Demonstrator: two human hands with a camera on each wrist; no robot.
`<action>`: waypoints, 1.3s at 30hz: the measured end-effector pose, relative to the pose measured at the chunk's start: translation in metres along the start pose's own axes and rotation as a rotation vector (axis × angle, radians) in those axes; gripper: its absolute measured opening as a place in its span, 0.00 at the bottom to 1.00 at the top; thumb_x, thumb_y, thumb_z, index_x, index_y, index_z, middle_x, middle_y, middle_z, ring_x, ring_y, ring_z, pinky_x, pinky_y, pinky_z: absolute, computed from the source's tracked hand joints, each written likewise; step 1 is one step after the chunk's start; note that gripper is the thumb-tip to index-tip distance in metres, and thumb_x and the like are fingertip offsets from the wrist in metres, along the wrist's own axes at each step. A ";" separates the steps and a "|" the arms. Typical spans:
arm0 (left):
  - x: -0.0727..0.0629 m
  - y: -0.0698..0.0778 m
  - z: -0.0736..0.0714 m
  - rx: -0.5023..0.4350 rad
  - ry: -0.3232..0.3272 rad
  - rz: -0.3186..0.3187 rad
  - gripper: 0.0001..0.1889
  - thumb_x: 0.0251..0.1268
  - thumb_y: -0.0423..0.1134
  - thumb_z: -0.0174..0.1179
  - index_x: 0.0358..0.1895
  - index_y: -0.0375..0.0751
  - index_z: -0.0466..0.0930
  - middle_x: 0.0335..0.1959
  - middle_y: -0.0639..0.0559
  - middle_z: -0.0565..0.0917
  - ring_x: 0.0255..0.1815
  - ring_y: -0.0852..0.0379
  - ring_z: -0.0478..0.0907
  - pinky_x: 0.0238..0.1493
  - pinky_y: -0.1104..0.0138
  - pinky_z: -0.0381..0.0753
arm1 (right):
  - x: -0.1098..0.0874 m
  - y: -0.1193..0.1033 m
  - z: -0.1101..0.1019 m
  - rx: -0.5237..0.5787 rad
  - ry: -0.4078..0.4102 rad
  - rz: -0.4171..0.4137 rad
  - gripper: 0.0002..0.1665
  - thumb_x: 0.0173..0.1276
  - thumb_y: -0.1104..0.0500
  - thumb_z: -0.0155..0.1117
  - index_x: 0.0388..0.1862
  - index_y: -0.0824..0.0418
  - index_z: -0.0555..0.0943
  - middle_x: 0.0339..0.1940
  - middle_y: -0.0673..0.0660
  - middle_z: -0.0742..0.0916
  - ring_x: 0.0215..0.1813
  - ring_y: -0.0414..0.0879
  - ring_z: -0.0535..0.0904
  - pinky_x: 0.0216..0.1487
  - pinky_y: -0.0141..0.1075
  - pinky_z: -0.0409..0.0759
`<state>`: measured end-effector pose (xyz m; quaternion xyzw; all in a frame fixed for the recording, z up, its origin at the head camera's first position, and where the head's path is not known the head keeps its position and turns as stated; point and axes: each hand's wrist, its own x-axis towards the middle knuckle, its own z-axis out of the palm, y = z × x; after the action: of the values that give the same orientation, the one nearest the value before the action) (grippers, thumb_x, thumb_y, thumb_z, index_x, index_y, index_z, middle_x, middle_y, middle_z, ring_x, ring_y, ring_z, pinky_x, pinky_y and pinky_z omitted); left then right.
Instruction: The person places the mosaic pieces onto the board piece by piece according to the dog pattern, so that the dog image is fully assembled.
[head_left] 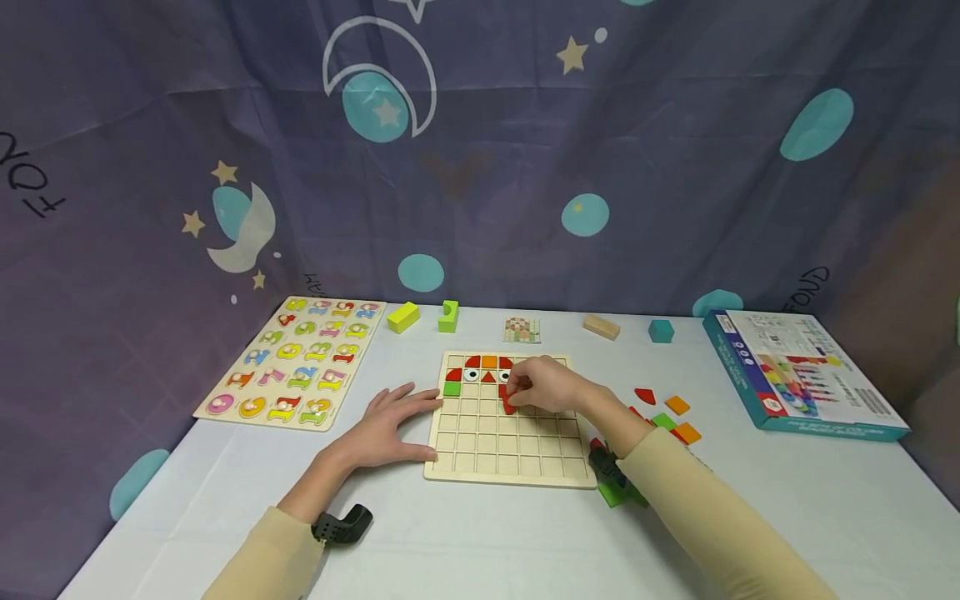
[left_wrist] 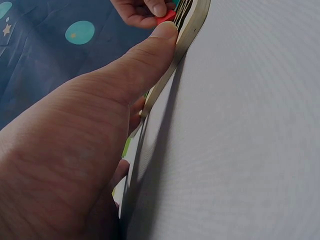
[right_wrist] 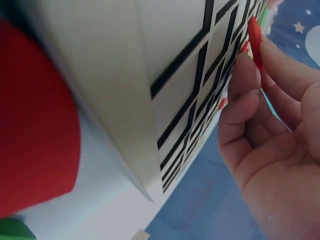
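Note:
A pale wooden grid board (head_left: 487, 463) lies on the white table, its top rows partly filled with red, orange, green and eye-patterned tiles. With thumb and fingertips, my right hand (head_left: 551, 385) pinches a red tile (head_left: 509, 407) over the right-centre squares; in the right wrist view that red tile (right_wrist: 255, 41) is tilted on edge. My left hand (head_left: 386, 427) has its fingers spread, with the thumb and fingertips touching the board's left edge. In the left wrist view, the left thumb (left_wrist: 150, 55) rests against the board's rim (left_wrist: 192, 32). The right fingers partly hide the squares beneath.
Loose red, orange and green tiles (head_left: 677, 405) lie right of the board, some under the right forearm. A number puzzle (head_left: 300, 367) is at left, a box (head_left: 810, 375) at right. Along the back are a picture card (head_left: 522, 330) and several blocks, including a teal one (head_left: 661, 332).

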<state>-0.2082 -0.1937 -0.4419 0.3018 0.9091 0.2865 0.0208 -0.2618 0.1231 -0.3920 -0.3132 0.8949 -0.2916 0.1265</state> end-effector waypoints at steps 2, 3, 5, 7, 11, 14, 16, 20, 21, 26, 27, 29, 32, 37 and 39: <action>0.000 0.001 0.000 0.000 0.000 0.000 0.40 0.54 0.60 0.74 0.70 0.48 0.75 0.75 0.51 0.69 0.79 0.37 0.50 0.74 0.37 0.39 | 0.000 0.000 0.000 -0.017 -0.002 0.013 0.06 0.68 0.62 0.71 0.32 0.58 0.82 0.26 0.47 0.81 0.29 0.41 0.72 0.33 0.34 0.73; 0.000 0.001 -0.001 -0.002 0.000 0.000 0.40 0.54 0.59 0.74 0.70 0.47 0.75 0.75 0.51 0.69 0.79 0.36 0.50 0.74 0.37 0.39 | 0.000 0.000 0.001 -0.024 -0.005 0.020 0.07 0.68 0.62 0.71 0.31 0.58 0.82 0.25 0.47 0.80 0.28 0.41 0.71 0.33 0.34 0.72; 0.000 0.002 -0.001 -0.004 0.000 0.001 0.40 0.54 0.59 0.74 0.70 0.47 0.75 0.75 0.51 0.69 0.79 0.36 0.50 0.74 0.37 0.39 | 0.000 -0.001 0.002 -0.032 -0.011 0.026 0.08 0.68 0.60 0.71 0.30 0.58 0.81 0.24 0.47 0.79 0.28 0.41 0.71 0.32 0.34 0.71; 0.000 0.002 -0.001 -0.004 0.000 0.003 0.40 0.54 0.59 0.74 0.70 0.47 0.75 0.75 0.51 0.69 0.79 0.36 0.50 0.73 0.37 0.39 | 0.000 -0.002 0.002 -0.038 -0.018 0.028 0.09 0.69 0.60 0.71 0.30 0.57 0.81 0.24 0.47 0.79 0.28 0.41 0.70 0.32 0.34 0.71; 0.000 0.002 0.000 0.001 -0.005 -0.004 0.40 0.54 0.60 0.74 0.70 0.48 0.75 0.75 0.52 0.68 0.79 0.37 0.50 0.74 0.38 0.39 | -0.001 -0.002 0.002 -0.037 -0.023 0.016 0.06 0.70 0.60 0.70 0.32 0.57 0.82 0.26 0.47 0.80 0.29 0.41 0.71 0.33 0.35 0.73; 0.001 0.002 0.000 0.003 -0.010 -0.011 0.40 0.54 0.60 0.74 0.70 0.49 0.75 0.75 0.53 0.68 0.79 0.38 0.49 0.74 0.39 0.38 | -0.001 -0.001 0.000 -0.028 -0.027 0.012 0.04 0.69 0.61 0.70 0.34 0.57 0.83 0.27 0.47 0.81 0.30 0.41 0.73 0.35 0.35 0.75; 0.001 0.002 0.000 0.007 -0.010 -0.011 0.40 0.54 0.61 0.73 0.70 0.49 0.75 0.75 0.53 0.68 0.79 0.38 0.49 0.74 0.39 0.38 | -0.002 0.000 -0.001 -0.028 -0.030 0.006 0.03 0.68 0.63 0.71 0.35 0.58 0.83 0.28 0.47 0.82 0.31 0.42 0.74 0.36 0.35 0.76; 0.000 0.003 -0.002 0.005 -0.010 -0.011 0.40 0.54 0.60 0.73 0.70 0.49 0.75 0.75 0.53 0.68 0.79 0.38 0.49 0.75 0.39 0.38 | -0.002 0.001 -0.001 -0.039 -0.044 0.005 0.04 0.67 0.65 0.71 0.36 0.58 0.84 0.28 0.46 0.82 0.32 0.41 0.74 0.37 0.34 0.76; 0.000 0.003 -0.002 0.005 -0.009 -0.010 0.40 0.54 0.60 0.73 0.70 0.49 0.75 0.75 0.53 0.68 0.79 0.38 0.49 0.75 0.39 0.38 | -0.002 0.001 -0.001 -0.043 -0.047 -0.002 0.04 0.67 0.65 0.71 0.36 0.59 0.84 0.28 0.46 0.81 0.32 0.41 0.74 0.37 0.34 0.76; 0.000 0.002 -0.001 0.001 -0.005 -0.005 0.40 0.54 0.60 0.73 0.70 0.48 0.75 0.75 0.52 0.68 0.79 0.37 0.50 0.74 0.38 0.38 | 0.000 0.000 0.000 -0.048 -0.054 -0.014 0.04 0.67 0.66 0.71 0.37 0.60 0.84 0.28 0.47 0.81 0.32 0.42 0.73 0.36 0.34 0.75; 0.000 0.002 0.000 0.000 -0.005 -0.004 0.40 0.54 0.60 0.73 0.70 0.48 0.75 0.75 0.52 0.68 0.79 0.37 0.50 0.74 0.38 0.39 | 0.001 0.000 0.000 -0.046 -0.054 -0.009 0.04 0.67 0.66 0.71 0.37 0.60 0.84 0.28 0.47 0.81 0.32 0.42 0.73 0.36 0.34 0.75; 0.000 0.002 0.000 -0.001 -0.006 -0.005 0.40 0.54 0.60 0.74 0.70 0.48 0.75 0.75 0.52 0.68 0.79 0.37 0.49 0.74 0.38 0.38 | 0.001 -0.001 0.000 -0.043 -0.054 0.008 0.04 0.66 0.65 0.72 0.37 0.60 0.84 0.28 0.48 0.81 0.32 0.42 0.74 0.36 0.34 0.75; 0.001 0.002 -0.001 -0.002 -0.008 -0.009 0.40 0.54 0.60 0.74 0.70 0.48 0.75 0.75 0.52 0.68 0.79 0.37 0.49 0.75 0.39 0.38 | 0.002 -0.002 0.001 -0.039 -0.054 0.025 0.05 0.66 0.64 0.73 0.37 0.59 0.84 0.28 0.48 0.81 0.33 0.42 0.74 0.36 0.34 0.75; 0.000 0.001 -0.001 0.007 -0.011 -0.010 0.40 0.54 0.61 0.73 0.70 0.49 0.75 0.75 0.52 0.68 0.79 0.38 0.49 0.75 0.39 0.38 | 0.000 -0.002 0.000 -0.025 -0.054 0.007 0.03 0.67 0.64 0.72 0.37 0.59 0.84 0.29 0.47 0.82 0.33 0.42 0.74 0.37 0.34 0.76; 0.000 0.001 -0.001 0.007 -0.010 -0.009 0.40 0.54 0.61 0.73 0.70 0.49 0.75 0.75 0.52 0.68 0.79 0.38 0.49 0.75 0.39 0.39 | -0.003 -0.001 -0.003 -0.010 -0.044 -0.006 0.03 0.68 0.64 0.71 0.37 0.59 0.84 0.29 0.47 0.82 0.32 0.42 0.74 0.36 0.35 0.76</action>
<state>-0.2082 -0.1935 -0.4408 0.2993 0.9112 0.2818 0.0257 -0.2601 0.1258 -0.3892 -0.3228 0.8924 -0.2807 0.1440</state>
